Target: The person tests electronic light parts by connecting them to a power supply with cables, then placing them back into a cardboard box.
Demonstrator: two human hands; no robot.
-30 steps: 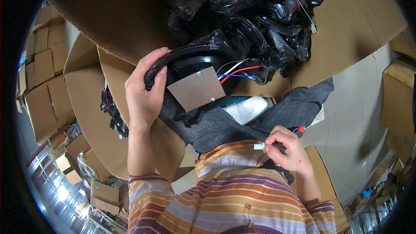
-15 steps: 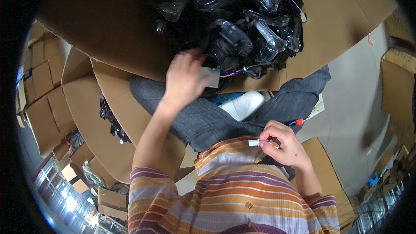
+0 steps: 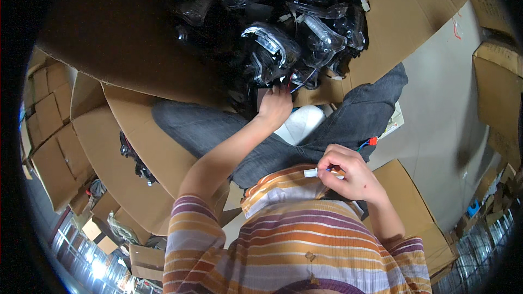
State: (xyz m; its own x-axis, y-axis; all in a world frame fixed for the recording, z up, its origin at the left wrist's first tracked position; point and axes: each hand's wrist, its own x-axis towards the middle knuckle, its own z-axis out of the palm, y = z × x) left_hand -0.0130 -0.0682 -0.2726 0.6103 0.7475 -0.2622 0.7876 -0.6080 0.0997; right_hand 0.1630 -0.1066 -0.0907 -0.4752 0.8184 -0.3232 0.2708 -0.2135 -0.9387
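Observation:
A white plug connector (image 3: 310, 173) on thin wires is pinched in my right hand (image 3: 351, 177), in front of my lap. A red connector (image 3: 372, 141) on blue-green wires sticks out beyond that hand. My left hand (image 3: 277, 103) is stretched to the near edge of a pile of clear and black plastic lamp housings (image 3: 272, 43). Its fingers are bent together beside red and blue wires (image 3: 303, 80), and a small white bit shows at their tips. What they hold is hidden. A grey flat piece (image 3: 262, 96) lies beside that hand.
The lamp pile sits in a large open cardboard box (image 3: 397, 27) before my knees. Cardboard flaps (image 3: 131, 147) rise at my left, with more dark parts (image 3: 136, 160) between them. A white rounded object (image 3: 302, 124) lies between my legs. Cartons (image 3: 54, 103) are stacked farther left.
My left hand has moved right, away from the grey flat piece and onto the wires by the lamps. The right hand keeps the white connector, nearly in place. The whole view has shifted slightly.

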